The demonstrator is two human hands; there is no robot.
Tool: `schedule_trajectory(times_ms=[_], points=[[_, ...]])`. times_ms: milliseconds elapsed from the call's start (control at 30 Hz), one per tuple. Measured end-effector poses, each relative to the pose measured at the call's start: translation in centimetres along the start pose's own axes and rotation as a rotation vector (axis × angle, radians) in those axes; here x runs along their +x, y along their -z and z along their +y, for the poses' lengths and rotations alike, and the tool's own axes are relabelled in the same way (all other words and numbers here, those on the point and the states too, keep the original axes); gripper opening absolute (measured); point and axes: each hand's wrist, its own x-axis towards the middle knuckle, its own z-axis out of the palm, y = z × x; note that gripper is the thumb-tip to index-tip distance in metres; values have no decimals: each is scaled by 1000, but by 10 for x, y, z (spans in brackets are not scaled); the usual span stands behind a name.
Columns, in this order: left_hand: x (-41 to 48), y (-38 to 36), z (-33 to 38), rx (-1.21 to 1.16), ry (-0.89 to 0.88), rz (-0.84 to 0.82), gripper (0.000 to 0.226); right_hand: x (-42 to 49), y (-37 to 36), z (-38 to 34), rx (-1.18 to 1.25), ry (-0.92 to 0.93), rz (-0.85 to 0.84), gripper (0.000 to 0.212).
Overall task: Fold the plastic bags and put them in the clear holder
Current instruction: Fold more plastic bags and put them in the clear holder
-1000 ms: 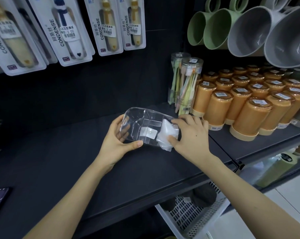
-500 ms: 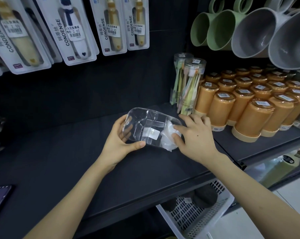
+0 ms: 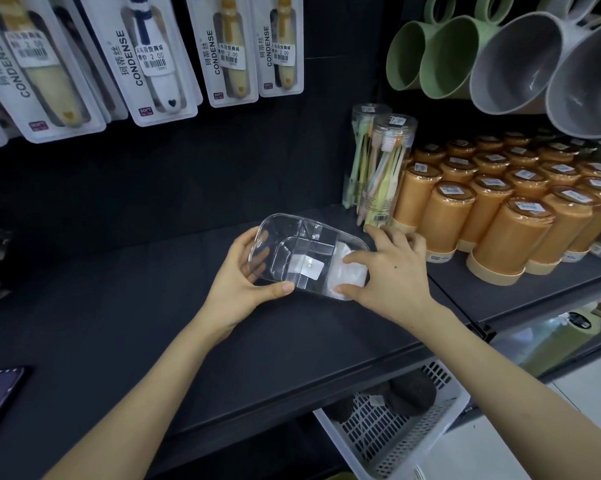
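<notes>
On the dark shelf [image 3: 126, 306], our left hand [image 3: 243, 284] grips the holder [image 3: 285, 249] by its left end, thumb on the near rim and fingers behind the wall, likely to steady it while we load. Our right hand [image 3: 391, 273], wrist bent down, pinches the folded bag [image 3: 352, 273] between thumb and forefinger, the bag sitting in the right compartment; the other fingers spread over the far rim.

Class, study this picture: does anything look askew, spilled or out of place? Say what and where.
Only the clear holder: the left hand grips it tilted, not flat on the shelf, while the right hand pinches a folded plastic bag in its right-end compartment. Nothing spilled.
</notes>
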Motion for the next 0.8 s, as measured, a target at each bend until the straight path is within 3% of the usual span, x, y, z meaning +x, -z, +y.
schedule_trajectory(times_ms=[267,500,567,800], points=[[-1,-1,4,-4,13,-7,85,15,6,-14,-163,21,-185,55],[-1,-1,4,-8,29,-3,86,4,16,-2,74,-52,-266,58],[0,-1,4,-8,30,-4,86,1,16,-3,50,-58,-270,67],[5,-4,2,-2,44,20,79,17,16,-9,34,-136,-388,59]])
